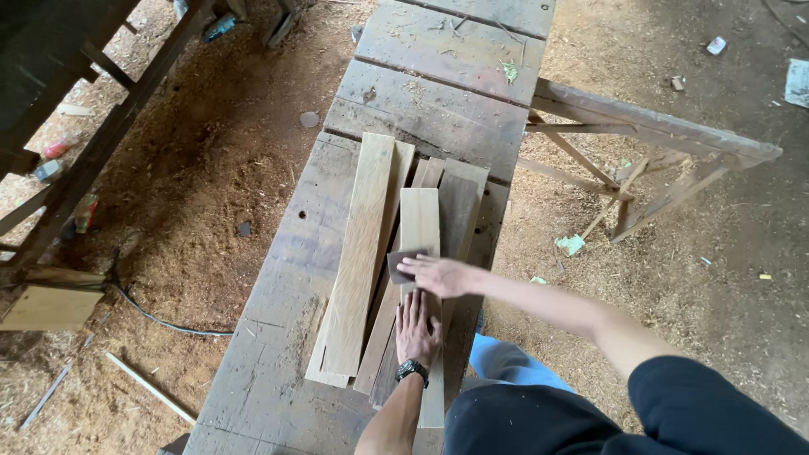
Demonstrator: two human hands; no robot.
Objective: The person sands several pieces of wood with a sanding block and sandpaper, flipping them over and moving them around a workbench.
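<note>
We see our right hand [440,274] reaching across from the right, its fingers pressed together and flat on a small dark sheet of sandpaper [401,264], which lies on the pale narrow wooden board [420,221] at the top of the stack. Our left hand [418,327], with a black wristwatch [412,369] at the wrist, lies palm down on the near part of that same board, fingers close together and flat, gripping nothing. The board rests among a loose pile of long wooden planks [362,253], some pale and some darker brown, laid lengthwise on the grey weathered plank counter [438,101]. Sawdust covers the dirt floor [211,185] on both sides, and a wooden sawhorse frame [649,143] stands to the right, well apart from the hands.
</note>
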